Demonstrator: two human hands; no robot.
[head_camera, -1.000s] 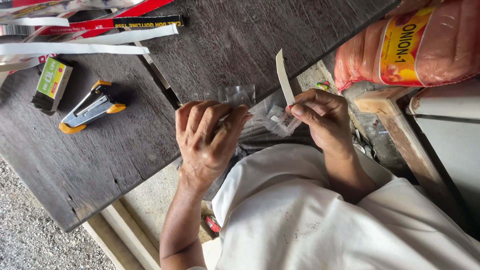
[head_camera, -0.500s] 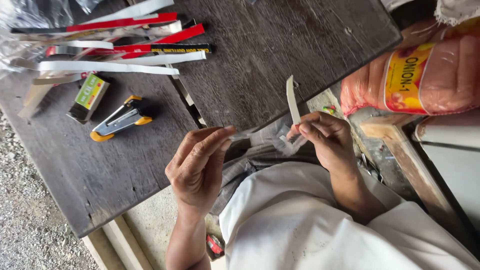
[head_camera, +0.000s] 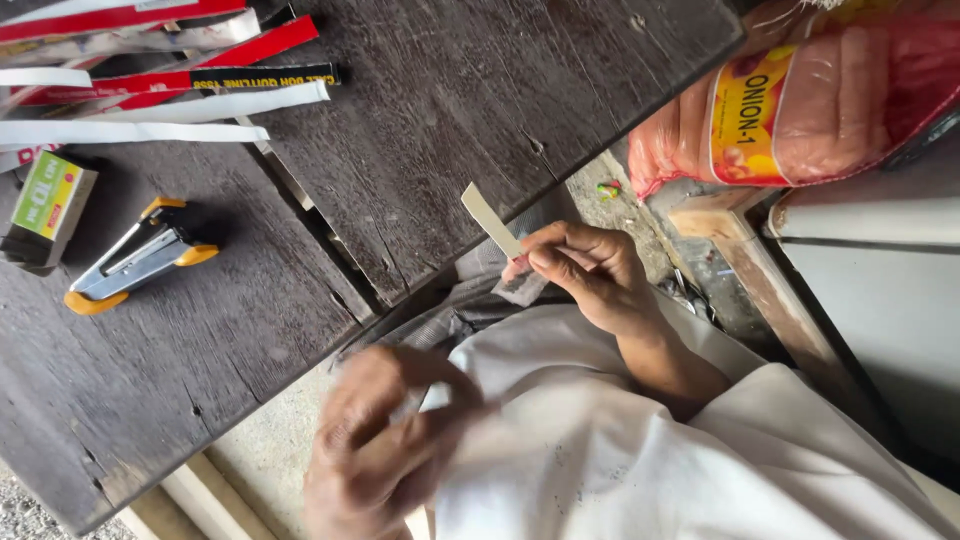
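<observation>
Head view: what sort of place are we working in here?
Probably a small shop or market stall used for hand packing. A worn dark wooden table holds a stapler and paper strips, and a red mesh sack of onions sits beside it.

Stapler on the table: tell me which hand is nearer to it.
Left. The left hand, blurred, is off the table edge below-right of the stapler; the right hand is farther right, pinching a pale strip.

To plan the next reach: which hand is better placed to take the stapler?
Left. The left hand, blurred, seems empty and lies nearer the stapler; the right hand pinches a paper strip.
</observation>
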